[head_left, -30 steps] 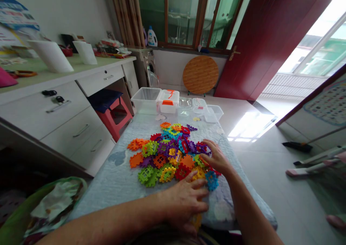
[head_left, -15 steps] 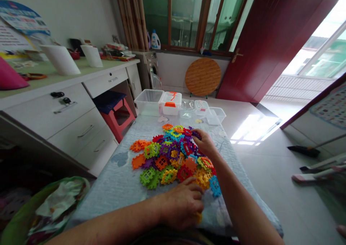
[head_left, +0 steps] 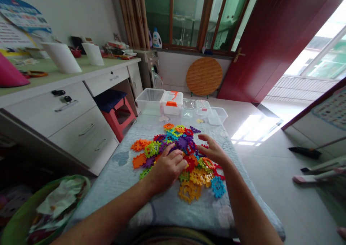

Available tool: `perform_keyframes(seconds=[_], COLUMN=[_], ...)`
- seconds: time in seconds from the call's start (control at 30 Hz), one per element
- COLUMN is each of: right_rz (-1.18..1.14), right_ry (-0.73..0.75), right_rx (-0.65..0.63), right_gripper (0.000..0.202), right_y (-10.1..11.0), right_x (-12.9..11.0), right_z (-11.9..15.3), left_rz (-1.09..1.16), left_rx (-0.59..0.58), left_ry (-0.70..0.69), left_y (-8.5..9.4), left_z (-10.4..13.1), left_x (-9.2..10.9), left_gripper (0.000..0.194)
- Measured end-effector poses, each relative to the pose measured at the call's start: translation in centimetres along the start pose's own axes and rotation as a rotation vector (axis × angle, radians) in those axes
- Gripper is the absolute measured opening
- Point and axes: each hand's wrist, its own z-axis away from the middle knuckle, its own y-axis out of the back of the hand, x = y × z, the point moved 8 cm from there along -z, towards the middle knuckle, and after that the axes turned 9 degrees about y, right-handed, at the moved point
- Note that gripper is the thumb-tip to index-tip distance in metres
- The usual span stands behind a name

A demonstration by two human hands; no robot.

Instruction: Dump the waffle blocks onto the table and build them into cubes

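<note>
A heap of flat plastic building blocks with notched edges and window cut-outs lies on the cloth-covered table (head_left: pixel 129 201). My left hand (head_left: pixel 167 167) rests on the heap's near middle, fingers apart and slightly bent; its fingertips touch the blocks, and a bit of yellow shows beneath them. At the heap's right side is my right hand (head_left: pixel 213 151), thumb and fingers spread with nothing seen between them. A purple block (head_left: pixel 182 142) lies on top between the hands. Yellow blocks (head_left: pixel 189 191) and a blue block (head_left: pixel 218 186) are at the near edge, orange blocks (head_left: pixel 140 145) at the left.
Along the table's far end stand a clear open bin (head_left: pixel 150 101), a lidded box with an orange latch (head_left: pixel 172 103), and smaller clear containers (head_left: pixel 203 108). A red stool (head_left: pixel 119 117) is left of the table beside the white desk (head_left: pixel 72 109). A green basket (head_left: pixel 85 183) sits at lower left.
My left hand has moved forward from the near edge onto the heap, uncovering yellow blocks. My right hand has drawn back slightly toward me from the dark purple block, its fingers now spread.
</note>
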Motion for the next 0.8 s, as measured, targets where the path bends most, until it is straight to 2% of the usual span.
perform_keyframes(seconds=[0.13,0.2,0.3,0.4,0.57,0.67,0.8], right_rz=[-0.016,0.01,0.095,0.151,0.168,0.169,0.129], right_ry=[0.08,0.108,0.1,0.105,0.131,0.147,0.15], right_rx=[-0.159,-0.195,-0.204,-0.168,-0.117,-0.099,-0.047], right_gripper=[0.097,0.118,0.131,0.128,0.109,0.101,0.093], right_y=[-2.2,-3.8,-5.7,-6.6,-6.5,-6.2,-5.6], right_x=[-1.7,-2.5,-2.5,-1.9,-1.7,-2.1,-2.0], right_z=[0.8,0.6,0.4,0.4,0.5,0.5,0.3], left_rz=[0.035,0.053,0.09,0.163,0.182,0.171,0.205], left_rx=[0.055,0.07,0.07,-0.003,-0.344,-0.463,-0.547], left_ry=[0.168,0.234,0.331,0.411,0.559,0.619,0.62], left_y=[1.0,1.1,0.7,-0.9,-6.6,-9.2,-10.4], left_z=[-1.2,-2.0,-3.7,-6.3,-9.9,-10.8,-11.0], left_x=[-3.8,-5.8,-9.5,-13.4,-17.9,-19.0,-18.7], left_gripper=[0.026,0.032,0.043,0.053,0.054,0.054,0.062])
